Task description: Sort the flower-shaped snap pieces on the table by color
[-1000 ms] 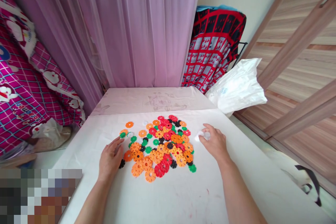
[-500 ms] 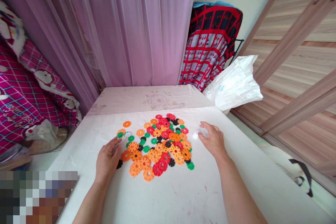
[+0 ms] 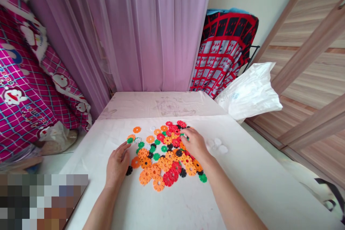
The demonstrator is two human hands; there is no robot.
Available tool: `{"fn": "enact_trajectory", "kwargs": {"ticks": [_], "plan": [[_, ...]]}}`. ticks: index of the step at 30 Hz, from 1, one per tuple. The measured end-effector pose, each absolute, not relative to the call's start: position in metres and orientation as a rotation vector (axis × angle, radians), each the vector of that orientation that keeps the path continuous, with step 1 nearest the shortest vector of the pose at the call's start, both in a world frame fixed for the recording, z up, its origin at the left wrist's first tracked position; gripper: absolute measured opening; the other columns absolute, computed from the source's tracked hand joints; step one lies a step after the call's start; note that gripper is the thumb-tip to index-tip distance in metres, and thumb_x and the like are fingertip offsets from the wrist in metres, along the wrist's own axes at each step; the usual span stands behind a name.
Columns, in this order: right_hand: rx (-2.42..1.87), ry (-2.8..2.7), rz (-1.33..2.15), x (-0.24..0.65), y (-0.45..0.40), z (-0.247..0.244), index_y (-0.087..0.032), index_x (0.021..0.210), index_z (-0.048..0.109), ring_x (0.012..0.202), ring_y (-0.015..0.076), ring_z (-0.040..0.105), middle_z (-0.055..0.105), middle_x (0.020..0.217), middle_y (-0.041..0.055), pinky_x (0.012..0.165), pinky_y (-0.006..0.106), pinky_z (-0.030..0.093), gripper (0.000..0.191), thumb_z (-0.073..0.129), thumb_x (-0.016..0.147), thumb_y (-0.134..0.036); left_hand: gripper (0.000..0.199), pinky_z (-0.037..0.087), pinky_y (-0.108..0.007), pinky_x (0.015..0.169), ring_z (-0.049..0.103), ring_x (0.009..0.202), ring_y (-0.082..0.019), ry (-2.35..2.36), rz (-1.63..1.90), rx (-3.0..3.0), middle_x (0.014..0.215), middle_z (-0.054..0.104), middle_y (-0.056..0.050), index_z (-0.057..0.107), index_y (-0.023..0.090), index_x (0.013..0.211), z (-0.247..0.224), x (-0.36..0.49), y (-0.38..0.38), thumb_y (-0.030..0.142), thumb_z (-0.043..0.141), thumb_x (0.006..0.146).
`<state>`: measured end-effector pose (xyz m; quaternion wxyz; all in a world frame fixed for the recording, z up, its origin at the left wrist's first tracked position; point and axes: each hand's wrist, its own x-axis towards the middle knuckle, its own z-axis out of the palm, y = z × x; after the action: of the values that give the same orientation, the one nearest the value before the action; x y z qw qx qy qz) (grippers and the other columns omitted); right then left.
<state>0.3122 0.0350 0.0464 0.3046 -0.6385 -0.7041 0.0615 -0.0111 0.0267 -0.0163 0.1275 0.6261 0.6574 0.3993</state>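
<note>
Slotted plastic discs lie scattered between the left and right edges of the counter. Your left hand rests half-spread beside them; your right hand is over them, its hold unclear. They look light, stiff, slick: pinch notched rims.

The discs are orange, red, green, black and white, the curtain purple.

A white-covered table, its far end flower-printed pale pink; on it lie notched plastic discs in orange, red, green and black, many overlapping; round white discs lie apart, rightward.
</note>
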Motion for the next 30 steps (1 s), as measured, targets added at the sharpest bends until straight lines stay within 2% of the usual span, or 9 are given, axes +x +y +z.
{"fn": "enact_trajectory", "kwargs": {"ticks": [5, 11, 15, 18, 21, 25, 30], "plan": [[-1.747, -2.208, 0.187, 0.238, 0.084, 0.054, -0.023, 0.105, 0.069, 0.111, 0.0151, 0.057, 0.067, 0.119, 0.0023, 0.099, 0.024, 0.040, 0.023, 0.052, 0.090, -0.022, 0.032, 0.052, -0.042, 0.098, 0.065, 0.111, -0.024, 1.893, 1.267, 1.607, 0.126, 0.067, -0.005, 0.071, 0.025, 0.102, -0.016, -0.010, 0.025, 0.035, 0.046, 0.084], [-1.890, -2.253, 0.177, 0.197, 0.124, 0.047, -0.019, 0.109, 0.069, 0.111, 0.0254, 0.057, 0.070, 0.113, 0.0093, 0.093, 0.035, 0.042, 0.029, 0.060, 0.085, -0.032, 0.031, 0.049, -0.043, 0.102, 0.062, 0.117, -0.024, 1.881, 1.339, 1.458, 0.127, 0.067, -0.005, 0.069, 0.025, 0.103, -0.019, -0.010, 0.025, 0.034, 0.048, 0.083], [-1.943, -2.286, 0.185, 0.184, 0.129, 0.045, -0.018, 0.104, 0.070, 0.110, 0.0271, 0.058, 0.072, 0.107, 0.0115, 0.091, 0.037, 0.041, 0.024, 0.060, 0.084, -0.026, 0.032, 0.048, -0.042, 0.104, 0.061, 0.118, -0.024, 1.874, 1.310, 1.455, 0.128, 0.066, -0.005, 0.069, 0.024, 0.104, -0.019, -0.009, 0.026, 0.036, 0.048, 0.083], [-1.976, -2.273, 0.208, 0.181, 0.130, 0.044, -0.018, 0.106, 0.068, 0.110, 0.0266, 0.059, 0.071, 0.108, 0.0123, 0.091, 0.036, 0.041, 0.025, 0.060, 0.083, -0.024, 0.033, 0.046, -0.042, 0.105, 0.060, 0.120, -0.024, 1.874, 1.303, 1.450, 0.129, 0.066, -0.005, 0.069, 0.025, 0.105, -0.018, -0.008, 0.025, 0.036, 0.048, 0.083], [-2.008, -2.218, 0.246, 0.182, 0.128, 0.046, -0.018, 0.115, 0.063, 0.107, 0.0261, 0.062, 0.071, 0.111, 0.0119, 0.088, 0.035, 0.043, 0.035, 0.063, 0.081, -0.028, 0.033, 0.045, -0.041, 0.106, 0.060, 0.120, -0.024, 1.872, 1.295, 1.439, 0.130, 0.065, -0.005, 0.069, 0.025, 0.104, -0.016, -0.008, 0.024, 0.037, 0.048, 0.082], [-1.941, -2.119, 0.263, 0.193, 0.113, 0.051, -0.020, 0.124, 0.055, 0.104, 0.0218, 0.063, 0.071, 0.109, 0.0060, 0.089, 0.032, 0.043, 0.045, 0.062, 0.080, -0.029, 0.033, 0.048, -0.041, 0.103, 0.061, 0.119, -0.024, 1.886, 1.276, 1.441, 0.129, 0.066, -0.005, 0.070, 0.025, 0.102, -0.011, -0.007, 0.024, 0.037, 0.047, 0.082], [-1.736, -1.809, 0.240, 0.250, 0.068, 0.051, -0.022, 0.119, 0.056, 0.095, 0.0204, 0.064, 0.072, 0.097, 0.0022, 0.088, 0.031, 0.044, 0.044, 0.063, 0.075, -0.028, 0.034, 0.048, -0.041, 0.101, 0.061, 0.118, -0.025, 1.884, 1.242, 1.488, 0.129, 0.066, -0.006, 0.069, 0.024, 0.103, -0.011, -0.008, 0.024, 0.038, 0.046, 0.082]]}}
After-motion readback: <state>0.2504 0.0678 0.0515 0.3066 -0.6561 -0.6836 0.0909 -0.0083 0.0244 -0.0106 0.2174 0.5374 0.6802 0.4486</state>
